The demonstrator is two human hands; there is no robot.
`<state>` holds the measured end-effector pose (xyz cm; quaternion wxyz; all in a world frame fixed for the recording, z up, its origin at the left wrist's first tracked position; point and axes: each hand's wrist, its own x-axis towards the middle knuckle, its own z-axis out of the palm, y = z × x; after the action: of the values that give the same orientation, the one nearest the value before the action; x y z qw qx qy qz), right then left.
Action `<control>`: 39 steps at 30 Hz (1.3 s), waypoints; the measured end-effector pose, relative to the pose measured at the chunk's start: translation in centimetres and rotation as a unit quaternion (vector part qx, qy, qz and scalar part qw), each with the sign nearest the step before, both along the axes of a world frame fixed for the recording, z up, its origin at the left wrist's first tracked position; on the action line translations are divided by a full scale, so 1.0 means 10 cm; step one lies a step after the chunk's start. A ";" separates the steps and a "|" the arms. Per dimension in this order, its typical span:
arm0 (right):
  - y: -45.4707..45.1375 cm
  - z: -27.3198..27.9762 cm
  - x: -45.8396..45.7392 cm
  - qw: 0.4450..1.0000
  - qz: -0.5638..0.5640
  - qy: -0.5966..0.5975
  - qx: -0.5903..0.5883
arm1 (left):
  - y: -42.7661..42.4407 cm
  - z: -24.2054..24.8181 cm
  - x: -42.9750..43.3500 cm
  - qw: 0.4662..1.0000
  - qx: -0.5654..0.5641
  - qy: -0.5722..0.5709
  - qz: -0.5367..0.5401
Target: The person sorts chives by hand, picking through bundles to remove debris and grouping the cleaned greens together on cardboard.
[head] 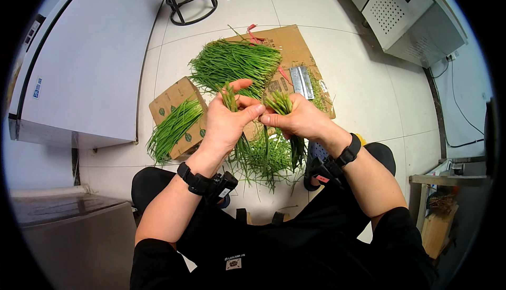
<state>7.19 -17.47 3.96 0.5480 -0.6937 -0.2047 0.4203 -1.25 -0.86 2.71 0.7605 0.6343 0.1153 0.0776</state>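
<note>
My left hand [223, 120] is closed around a few garlic chives [229, 98], stem ends up, with some fingers spread. In my right hand [306, 118] is a thicker bunch of garlic chives [279, 102], its leaves hanging down. The thumbs and fingertips of both hands meet between the bunches; whether they pinch a single stalk is unclear. Below them, a loose heap of chive scraps [272, 153] lies between my feet. A large pile of chives [233, 64] rests beyond my hands on flattened cardboard [290, 39]. A smaller pile [178, 126] lies on a cardboard box [164, 100] to the left.
A cleaver blade [302, 82] lies on the cardboard beside green trimmings [316, 88]. Red ties [253, 35] lie by the large pile. A white appliance [91, 53] stands left, a black stool [193, 1] beyond, a metal cabinet [399, 17] at far right. My feet flank the scraps.
</note>
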 end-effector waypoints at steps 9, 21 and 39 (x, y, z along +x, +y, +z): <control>0.05 -0.12 -0.04 0.998 -0.060 0.012 0.028 | -0.02 -0.07 0.01 0.998 -0.029 -0.014 0.047; 0.01 -0.11 -0.03 0.999 -0.024 0.020 0.019 | 0.00 -0.10 -0.01 0.998 -0.031 -0.015 0.053; 0.00 -0.08 -0.03 0.999 -0.002 0.053 0.013 | 0.01 -0.11 0.00 0.995 0.061 -0.044 0.070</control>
<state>6.91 -17.44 3.13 0.5673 -0.6639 -0.1797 0.4529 -1.21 -0.71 1.59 0.7174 0.6657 0.1210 0.1658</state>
